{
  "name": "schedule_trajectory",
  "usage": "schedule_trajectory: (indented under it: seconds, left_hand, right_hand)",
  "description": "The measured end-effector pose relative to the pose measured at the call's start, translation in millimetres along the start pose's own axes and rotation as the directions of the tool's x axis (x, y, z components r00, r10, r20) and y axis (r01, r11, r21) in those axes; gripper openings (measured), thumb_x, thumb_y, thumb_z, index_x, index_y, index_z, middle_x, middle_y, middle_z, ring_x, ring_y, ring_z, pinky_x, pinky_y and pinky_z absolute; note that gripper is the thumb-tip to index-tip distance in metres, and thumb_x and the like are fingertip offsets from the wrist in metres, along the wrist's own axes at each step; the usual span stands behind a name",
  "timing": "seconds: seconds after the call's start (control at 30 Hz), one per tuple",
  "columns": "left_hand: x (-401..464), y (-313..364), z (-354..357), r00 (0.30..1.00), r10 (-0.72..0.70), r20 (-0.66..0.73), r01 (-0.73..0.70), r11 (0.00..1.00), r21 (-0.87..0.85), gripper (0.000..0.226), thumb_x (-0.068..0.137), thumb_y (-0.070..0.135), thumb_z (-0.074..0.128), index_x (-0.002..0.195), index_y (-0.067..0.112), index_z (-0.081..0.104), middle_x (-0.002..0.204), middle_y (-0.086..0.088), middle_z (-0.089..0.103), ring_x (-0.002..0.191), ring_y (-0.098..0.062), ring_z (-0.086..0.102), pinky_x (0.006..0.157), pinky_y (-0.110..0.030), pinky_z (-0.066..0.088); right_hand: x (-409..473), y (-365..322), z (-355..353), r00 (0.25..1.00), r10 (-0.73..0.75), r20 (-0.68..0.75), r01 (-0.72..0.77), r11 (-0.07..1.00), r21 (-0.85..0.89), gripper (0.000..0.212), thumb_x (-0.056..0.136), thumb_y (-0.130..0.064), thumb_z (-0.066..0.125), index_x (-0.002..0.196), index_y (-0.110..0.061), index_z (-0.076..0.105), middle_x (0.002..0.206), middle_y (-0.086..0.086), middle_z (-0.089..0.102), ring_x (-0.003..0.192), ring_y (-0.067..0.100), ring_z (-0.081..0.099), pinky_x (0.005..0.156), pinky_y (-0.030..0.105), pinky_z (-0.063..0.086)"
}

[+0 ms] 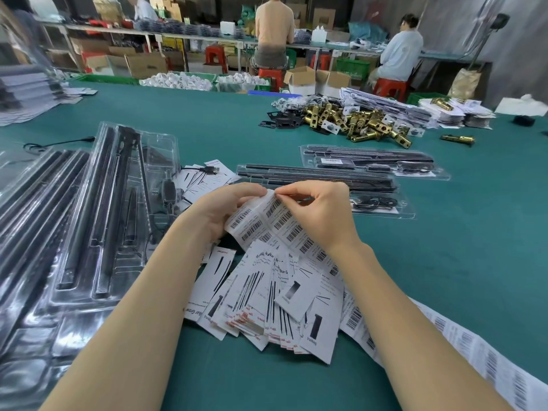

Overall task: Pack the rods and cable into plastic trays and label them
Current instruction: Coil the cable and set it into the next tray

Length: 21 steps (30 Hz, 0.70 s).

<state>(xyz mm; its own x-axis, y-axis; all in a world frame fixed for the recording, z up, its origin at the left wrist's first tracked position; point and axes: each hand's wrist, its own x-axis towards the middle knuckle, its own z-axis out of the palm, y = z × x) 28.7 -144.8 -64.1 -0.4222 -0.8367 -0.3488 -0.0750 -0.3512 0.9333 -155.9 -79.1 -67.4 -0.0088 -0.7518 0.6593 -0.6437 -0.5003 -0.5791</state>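
Barcode label sheet (277,225) is held up between both hands, just above a loose pile of printed cards (272,301) that serves as the landmark here. The left hand (225,210) grips the sheet's left edge with curled fingers, and the right hand (318,213) pinches the sheet's top edge between thumb and forefinger, at a label corner. The sheet's long tail (474,351) trails past the right of the card pile toward the near table edge. Left of the card pile lie clear plastic trays (118,209) stacked and overlapping, with black rods (102,203) seated in their channels. Beyond the card pile, a packed tray (320,185) holds rods and a coiled black cable (375,203); another packed tray (373,161) lies farther behind it. Far beyond the pile, to the right, sits a heap of brass latches (358,121) on the green table (444,247).
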Motion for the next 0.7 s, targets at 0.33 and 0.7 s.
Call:
schedule_trajectory:
  seconds: [0.33,0.7]
  left_hand:
    - [-2,2,0,0.997,-0.066,-0.043,0.064,0.996,-0.057,0.026,0.088,0.026,0.071,0.11,0.012,0.067,0.101,-0.009,0.076,0.079,-0.026,0.072,0.063,-0.036,0.059]
    - [-2,4,-3,0.852,0.41,-0.327,-0.112,0.752,0.649,0.005,0.09,0.028,0.068,0.093,0.026,0.065,0.096,0.006,0.073,0.076,-0.011,0.068,0.061,-0.028,0.052]
  right_hand:
    - [-4,6,5,0.991,-0.118,-0.061,0.114,0.991,-0.066,0.012,0.085,-0.009,0.079,0.095,-0.013,0.082,0.092,-0.003,0.079,0.084,0.008,0.073,0.075,0.03,0.06]
    - [29,-1,-40,0.93,0.356,0.09,-0.36,0.838,0.41,0.008,0.09,-0.012,0.074,0.087,-0.02,0.074,0.085,-0.005,0.077,0.079,0.006,0.068,0.07,0.019,0.054]
